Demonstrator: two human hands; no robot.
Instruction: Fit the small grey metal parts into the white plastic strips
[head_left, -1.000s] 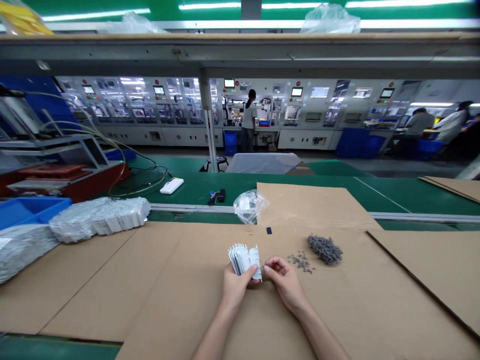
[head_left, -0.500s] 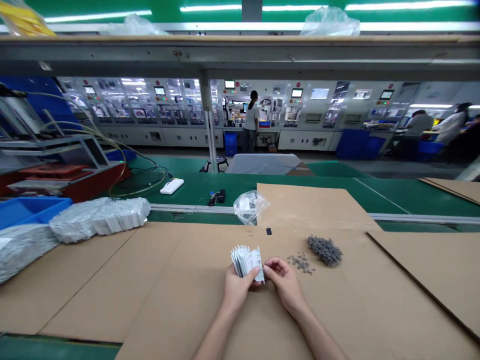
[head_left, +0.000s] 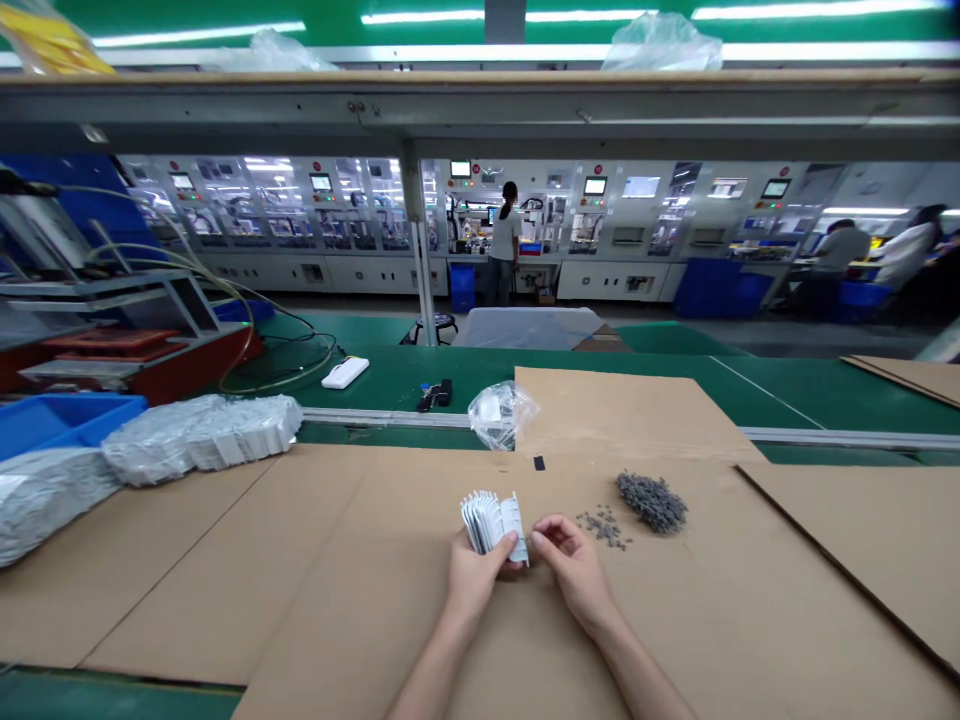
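My left hand (head_left: 472, 578) grips a fanned stack of thin white plastic pieces (head_left: 491, 520), thumb pressed on the frontmost one. My right hand (head_left: 574, 562) is curled beside it, fingertips pinched at the right edge of that front piece; whether it also holds something small I cannot make out. Both hands hover just above the cardboard sheet (head_left: 360, 580). To the right lie a pile of small dark grey parts (head_left: 651, 500) and a scatter of loose ones (head_left: 602, 524).
Silver wrapped bundles (head_left: 202, 434) and a blue bin (head_left: 60, 416) sit at the left. A crumpled clear bag (head_left: 499, 412), a small black tool (head_left: 435, 393) and a white device (head_left: 344, 372) lie beyond on the green belt. A person (head_left: 504, 243) stands at machines far behind.
The hands and the white stack have shifted slightly right and nearer; the grip looks the same.
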